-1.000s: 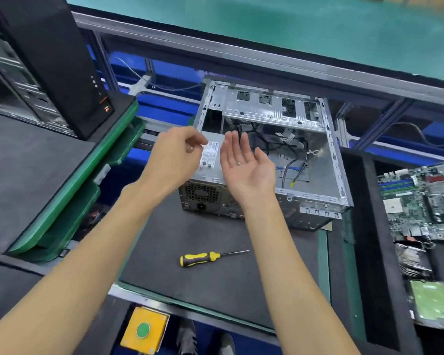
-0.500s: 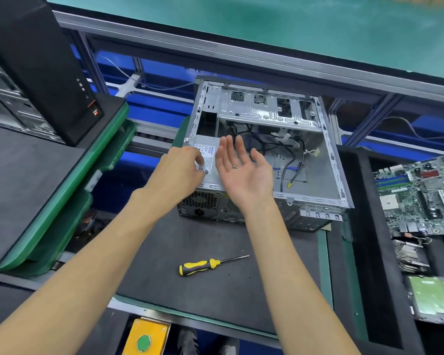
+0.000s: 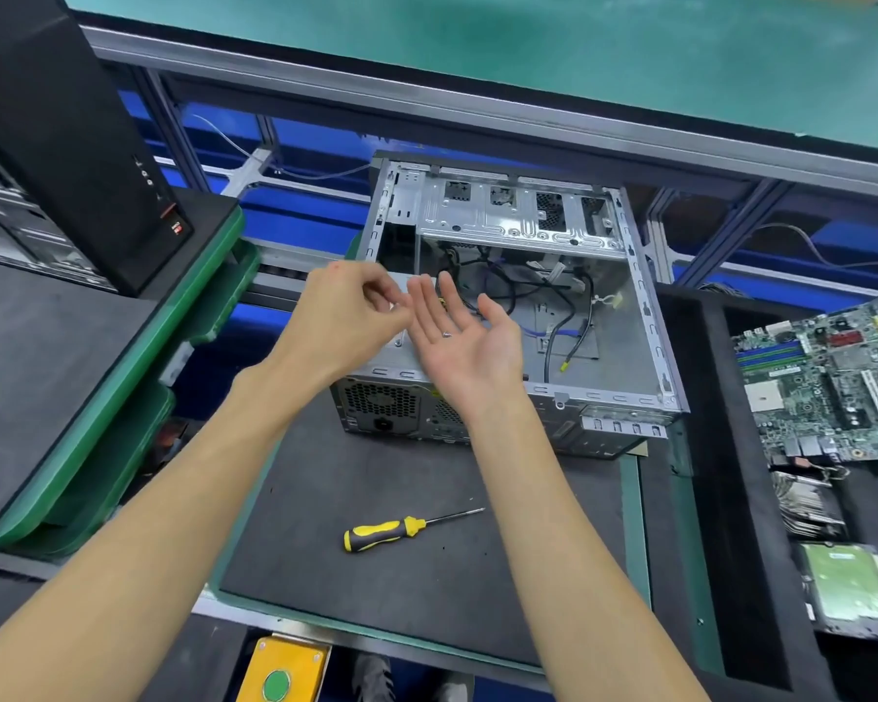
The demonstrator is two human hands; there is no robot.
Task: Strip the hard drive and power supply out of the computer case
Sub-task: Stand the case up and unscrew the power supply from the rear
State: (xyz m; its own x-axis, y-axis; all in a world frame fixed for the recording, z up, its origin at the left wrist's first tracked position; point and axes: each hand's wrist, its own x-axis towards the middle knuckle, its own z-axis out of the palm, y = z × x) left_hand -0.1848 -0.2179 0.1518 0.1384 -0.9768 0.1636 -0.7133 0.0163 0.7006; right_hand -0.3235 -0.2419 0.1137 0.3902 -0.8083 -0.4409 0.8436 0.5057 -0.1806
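Observation:
The open metal computer case (image 3: 652, 316) lies on its side on the dark mat. The power supply (image 3: 381, 405) sits in its near left corner, fan grille and socket facing me. Loose black cables (image 3: 553, 316) trail across the case floor. My right hand (image 3: 465, 342) hovers palm up over the power supply, fingers apart, with a small screw (image 3: 446, 334) lying in the palm. My left hand (image 3: 348, 316) is beside it, thumb and fingertips pinched at the right hand's fingertips; what they pinch is too small to tell. A hard drive (image 3: 850, 587) lies in the right tray.
A yellow-and-black screwdriver (image 3: 386, 533) lies on the mat in front of the case. A motherboard (image 3: 832, 387) and a heatsink (image 3: 807, 504) lie in the black tray at right. A black tower (image 3: 62, 134) stands on green trays at left. A yellow button box (image 3: 280, 676) is at the near edge.
My left hand lifted off the top of the power supply and moved right to my right hand's fingertips. My right palm stayed open above the power supply.

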